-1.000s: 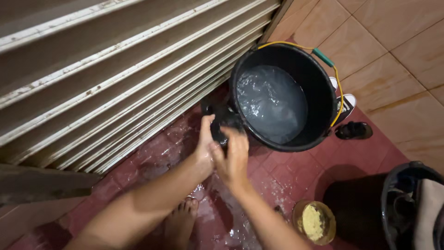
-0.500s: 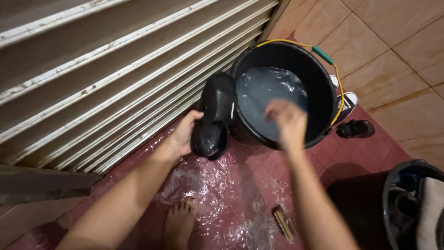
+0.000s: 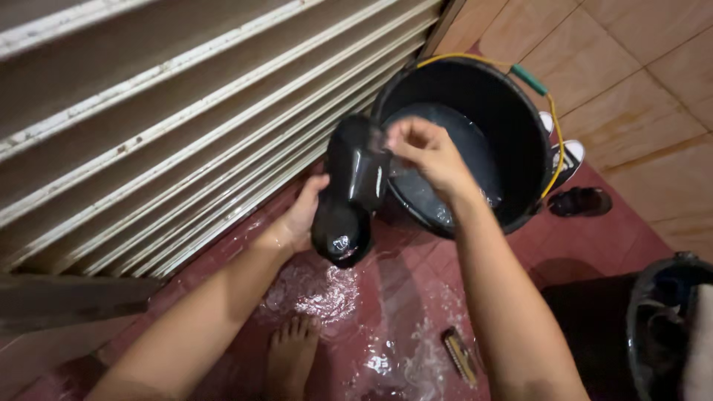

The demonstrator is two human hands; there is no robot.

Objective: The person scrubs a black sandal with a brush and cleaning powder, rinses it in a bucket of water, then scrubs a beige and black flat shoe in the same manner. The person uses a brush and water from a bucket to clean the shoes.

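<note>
1. Head view: a wet black shoe (image 3: 347, 191) is gripped from behind by the left hand (image 3: 298, 215), whose fingers are curled around its lower part. The shoe is held sole outward and tilted, above the wet red floor (image 3: 416, 297) and just beside a black bucket (image 3: 520, 126).
2. Head view: the right hand (image 3: 425, 151) is raised at the upper end of the shoe, with the fingers bunched together and touching the shoe's edge. Whether anything is pinched between them cannot be told.
3. Head view: the bucket is filled partly with water (image 3: 445, 148) and fitted with a yellow wire handle (image 3: 553, 141) bearing a green grip. It stands against a slatted metal shutter (image 3: 186, 126).
4. Head view: a scrubbing brush (image 3: 460, 356) is seen lying on the floor near the right forearm, and a bare foot (image 3: 291, 356) is planted below the left arm.
5. Head view: beyond the bucket, a white-and-black sneaker (image 3: 566, 156) and a dark shoe (image 3: 581, 200) are seen at the edge of the tan tiles (image 3: 639, 89). A second dark container (image 3: 668, 327) is partly visible at the right edge.
</note>
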